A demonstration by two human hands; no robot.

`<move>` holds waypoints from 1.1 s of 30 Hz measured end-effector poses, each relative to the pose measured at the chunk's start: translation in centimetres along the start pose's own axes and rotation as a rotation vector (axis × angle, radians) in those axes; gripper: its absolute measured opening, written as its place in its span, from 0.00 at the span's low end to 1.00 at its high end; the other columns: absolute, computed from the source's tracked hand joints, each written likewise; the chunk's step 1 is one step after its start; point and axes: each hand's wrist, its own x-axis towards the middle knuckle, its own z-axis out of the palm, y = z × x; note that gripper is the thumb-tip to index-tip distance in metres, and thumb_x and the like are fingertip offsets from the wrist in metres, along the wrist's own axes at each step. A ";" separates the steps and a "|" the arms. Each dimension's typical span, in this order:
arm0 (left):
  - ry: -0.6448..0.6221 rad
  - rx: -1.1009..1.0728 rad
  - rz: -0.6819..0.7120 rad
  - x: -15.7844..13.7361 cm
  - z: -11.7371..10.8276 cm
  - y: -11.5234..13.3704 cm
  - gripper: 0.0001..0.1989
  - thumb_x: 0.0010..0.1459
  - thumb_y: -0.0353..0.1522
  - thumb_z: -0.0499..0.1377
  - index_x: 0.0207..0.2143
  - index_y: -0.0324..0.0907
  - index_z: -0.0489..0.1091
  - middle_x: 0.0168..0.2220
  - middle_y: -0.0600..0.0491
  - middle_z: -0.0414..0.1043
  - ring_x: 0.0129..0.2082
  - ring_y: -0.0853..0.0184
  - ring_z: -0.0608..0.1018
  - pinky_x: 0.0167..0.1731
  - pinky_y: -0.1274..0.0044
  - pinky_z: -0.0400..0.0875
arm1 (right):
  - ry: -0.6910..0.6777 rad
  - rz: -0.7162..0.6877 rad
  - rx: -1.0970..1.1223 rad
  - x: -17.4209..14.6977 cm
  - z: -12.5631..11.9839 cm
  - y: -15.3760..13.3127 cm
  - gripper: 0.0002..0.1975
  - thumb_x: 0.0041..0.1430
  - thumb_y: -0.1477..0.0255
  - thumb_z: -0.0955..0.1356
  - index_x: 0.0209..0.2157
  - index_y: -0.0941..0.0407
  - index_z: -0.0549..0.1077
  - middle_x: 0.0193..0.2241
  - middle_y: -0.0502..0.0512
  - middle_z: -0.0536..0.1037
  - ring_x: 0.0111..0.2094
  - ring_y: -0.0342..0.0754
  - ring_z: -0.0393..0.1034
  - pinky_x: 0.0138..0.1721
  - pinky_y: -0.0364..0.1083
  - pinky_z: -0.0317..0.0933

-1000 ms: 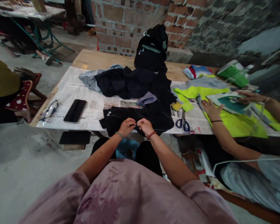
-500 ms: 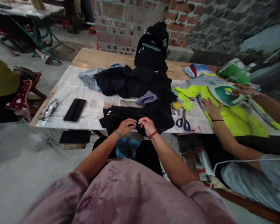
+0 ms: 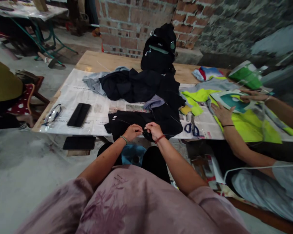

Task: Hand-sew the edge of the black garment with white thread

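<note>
A black garment (image 3: pixel 127 121) with small white stripes and thin pale piping lies at the table's front edge. Both my hands are closed in pinches on its near edge, fingertips almost touching. My left hand (image 3: pixel 132 132) wears a pale bead bracelet; my right hand (image 3: pixel 153 130) has a reddish one. Between the fingers a small dark part of the cloth bunches up; any finer thing there is too small to make out. Behind the garment lies a heap of dark cloth (image 3: pixel 132 85) with a grey-purple piece (image 3: pixel 154 102) showing. Dark-handled scissors (image 3: pixel 192 128) rest to the right of my hands.
A phone (image 3: pixel 79 115) and glasses (image 3: pixel 53 114) lie left on the newspaper-covered table (image 3: pixel 70 87). A black backpack (image 3: pixel 158 52) stands at the back. On the right, a co-worker's hands work an iron (image 3: pixel 234 100) over a neon-yellow garment (image 3: pixel 254 128).
The co-worker's iron has shifted left and slightly up over the yellow cloth. My hands stay pinched at almost the same spot on the black garment.
</note>
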 end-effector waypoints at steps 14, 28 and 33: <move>-0.016 0.061 -0.030 0.0 -0.2 0.8 0.03 0.48 0.27 0.59 0.28 0.40 0.73 0.29 0.53 0.71 0.33 0.70 0.72 0.38 0.76 0.67 | -0.056 -0.161 0.084 -1.5 -0.5 -2.0 0.12 0.47 0.63 0.67 0.31 0.54 0.63 0.19 0.44 0.73 0.12 0.37 0.62 0.13 0.36 0.48; 0.024 0.037 -0.028 -0.2 0.0 -0.6 0.05 0.49 0.29 0.60 0.30 0.37 0.73 0.31 0.51 0.72 0.33 0.69 0.73 0.37 0.75 0.69 | -0.331 -0.469 -0.239 -2.7 1.6 -4.4 0.09 0.56 0.71 0.61 0.29 0.57 0.72 0.31 0.50 0.77 0.36 0.40 0.71 0.38 0.39 0.66; 0.022 0.097 -0.004 0.0 -0.2 -0.2 0.03 0.49 0.29 0.60 0.29 0.39 0.73 0.28 0.53 0.71 0.30 0.72 0.72 0.34 0.79 0.69 | -0.592 -0.960 -0.820 -0.2 -2.6 -7.0 0.09 0.53 0.77 0.64 0.33 0.53 0.74 0.41 0.54 0.75 0.50 0.48 0.64 0.59 0.56 0.48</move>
